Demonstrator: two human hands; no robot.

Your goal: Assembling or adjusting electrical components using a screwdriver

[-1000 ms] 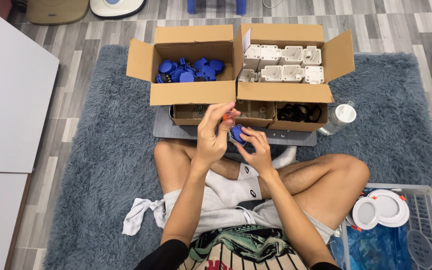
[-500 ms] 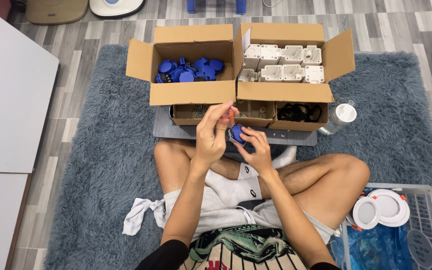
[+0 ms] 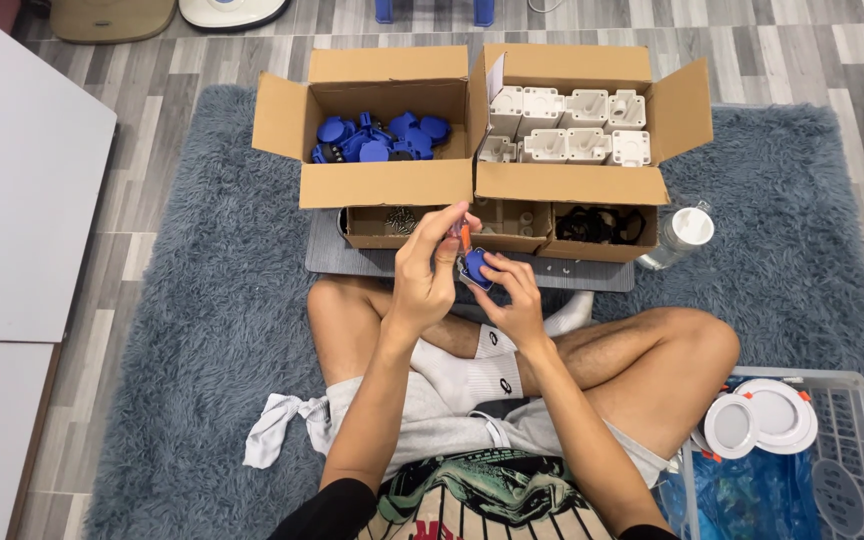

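Note:
I sit cross-legged on a grey shaggy rug. My left hand (image 3: 429, 268) grips a small orange-handled screwdriver (image 3: 464, 236), tip pointing down. My right hand (image 3: 508, 293) holds a small blue plastic part (image 3: 476, 269) just under that tip. Both hands meet above my knees, in front of the boxes. Behind them stands an open cardboard box (image 3: 384, 184) of blue parts (image 3: 380, 138) on the left. An open cardboard box (image 3: 572, 184) of white plastic housings (image 3: 570, 125) stands on the right.
Low cardboard trays (image 3: 512, 240) with screws and black parts rest on a grey board (image 3: 324, 254) under the boxes. A clear jar with a white lid (image 3: 682, 235) stands to the right. A plastic crate (image 3: 857, 400) with round white lamps (image 3: 762, 420) is at lower right; a white table (image 3: 22, 180) is on the left.

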